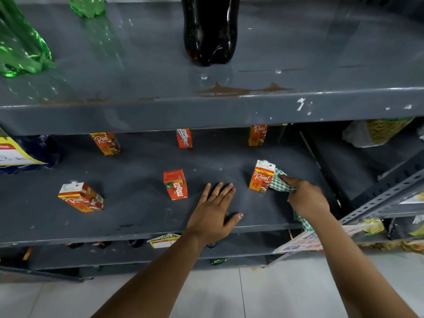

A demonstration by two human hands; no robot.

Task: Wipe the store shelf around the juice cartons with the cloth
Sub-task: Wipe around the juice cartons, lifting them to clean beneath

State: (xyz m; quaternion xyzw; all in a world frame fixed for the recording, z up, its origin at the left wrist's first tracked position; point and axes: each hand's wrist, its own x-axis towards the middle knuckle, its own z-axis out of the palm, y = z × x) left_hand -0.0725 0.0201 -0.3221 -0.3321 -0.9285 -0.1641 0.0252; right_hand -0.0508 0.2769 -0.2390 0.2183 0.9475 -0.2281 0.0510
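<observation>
So the thing that matters here is where the green-and-white checked cloth (pixel 278 183) sits relative to the orange Real juice carton with the white top (pixel 262 176) near the right end of the dark grey metal shelf (pixel 137 203). The cloth is bunched up under the right hand (pixel 306 196), pressed right against the carton's right side, touching it as far as I can tell. The fingers (pixel 289 180) are curled together, clamped on the cloth, pointing toward the back of the shelf. A tail of the cloth hangs down past the shelf's front edge below the wrist.

The left hand (pixel 213 211) is flat on the shelf near the front edge, fingers spread apart, holding nothing, sitting between that carton and the red-orange Maaza juice carton (pixel 175 184). So the right hand is clearly the one doing the wiping; my guess is the next stroke goes behind or around the Real carton, which stands upright, long axis vertical.

Hard to make out: most of the cloth is hidden under the hand, and the three cartons along the back edge are cut off by the shelf above. The tipped Real carton (pixel 81 198) toward the left end is well apart from both hands.
</observation>
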